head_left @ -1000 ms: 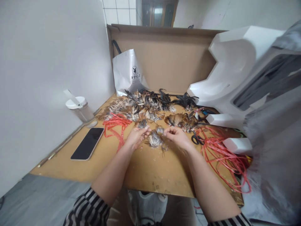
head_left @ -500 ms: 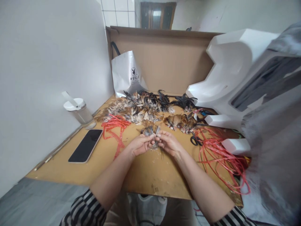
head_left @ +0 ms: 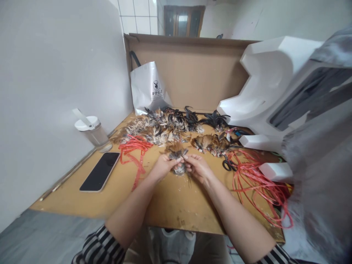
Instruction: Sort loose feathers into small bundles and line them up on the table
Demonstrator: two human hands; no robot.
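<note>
Sleeves (head_left: pixel 100 240) striped black and pale grey, leaving forearms (head_left: pixel 132 207) bare. Left hand (head_left: pixel 167 165), right hand (head_left: pixel 197 167) ungloved. Trousers (head_left: pixel 207 248) beige-grey.

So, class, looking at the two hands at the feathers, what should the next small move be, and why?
I'd suggest the right hand gently tuck the dark feather tips in against the brown feather bunch: the left hand seems to have that bunch in its grip, the dark tips jut out to one side, and the right hand is close beside them.

Looks like a small handwork workshop: feather bundles (head_left: pixel 210 142), red strips (head_left: pixel 135 143) and scissors (head_left: pixel 231 165) lie mid-frame on a counter (head_left: pixel 181 209).
</note>
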